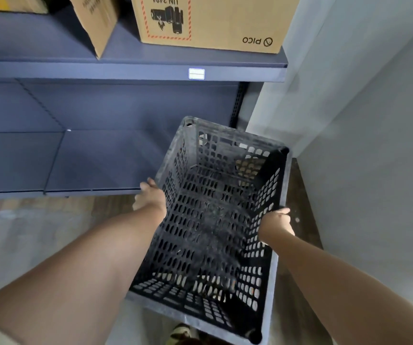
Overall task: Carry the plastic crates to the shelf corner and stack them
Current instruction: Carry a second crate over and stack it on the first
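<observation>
L hand (150, 196) is on the crate (215, 185) rim at its 9 o'clock, wrapped on the edge from outside. Thumb up top, fingers mostly hidden behind the side, so can't tell how deep they curl. R hand (279, 221) at 3 o'clock, fingers curled over the rim. Opposite-side grip = load balanced, no twist; forearms run along both sides.

Crate: black, perforated, empty, open top to cam. Held lengthwise, near end by the body at 6, far end toward 12–1. Looks tipped w/ far end lower, prob. to aim it into the gap. Off the floor or resting on smth: can't tell. Brownish patch shows thru holes at far end, unclear what.

Outward:
- Lower board (96, 158) of the shelf at 9–10 of crate; crate's far-left corner overlaps its right end.
- Upright (237, 103) at 12.
- Wall (362, 120) at 1–3, near the R rim.
- Upper board (125, 70) at 12 w/ boxes (213, 21), print upside down.
- Floor (38, 232) at 8.
- Shoe (181, 331) at 6, by the near rim.

Judgement: carry leg about done, crate is at the shelf corner; set-down/stack not yet done. No 2nd crate clearly visible, so can't say if this is base or top. Risk: R fingers pinched vs wall on lowering.
</observation>
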